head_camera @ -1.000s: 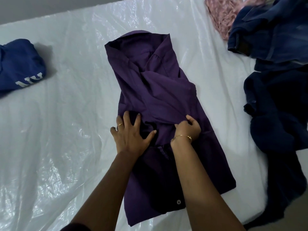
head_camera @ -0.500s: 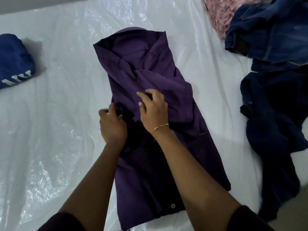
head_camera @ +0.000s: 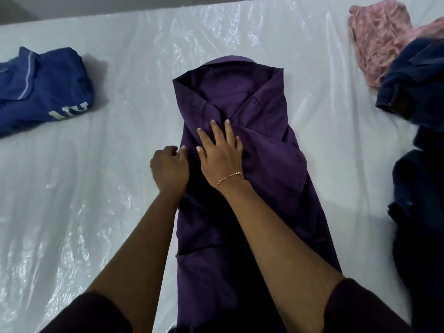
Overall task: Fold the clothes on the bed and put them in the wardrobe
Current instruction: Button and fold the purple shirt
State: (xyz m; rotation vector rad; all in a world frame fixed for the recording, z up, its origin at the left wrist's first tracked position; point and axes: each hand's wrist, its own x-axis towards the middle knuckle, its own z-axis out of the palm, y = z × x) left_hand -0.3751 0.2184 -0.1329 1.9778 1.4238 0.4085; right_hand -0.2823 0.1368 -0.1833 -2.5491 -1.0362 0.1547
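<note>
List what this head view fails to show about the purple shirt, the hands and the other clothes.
- Purple shirt: hem cut off by bottom edge.
- Left hand: fingertips curled under, grip unclear.
- Dark navy clothes: cut off by right edge.
- Blue garment: lettering partly folded under.
- Wardrobe: out of view.

Your right hand (head_camera: 219, 152), gripping a fold by the purple shirt (head_camera: 259, 169)'s middle a second ago, now lies flat with fingers spread higher up, below the collar. Your left hand (head_camera: 169, 168), flat then, now curls at the shirt's left edge.
</note>
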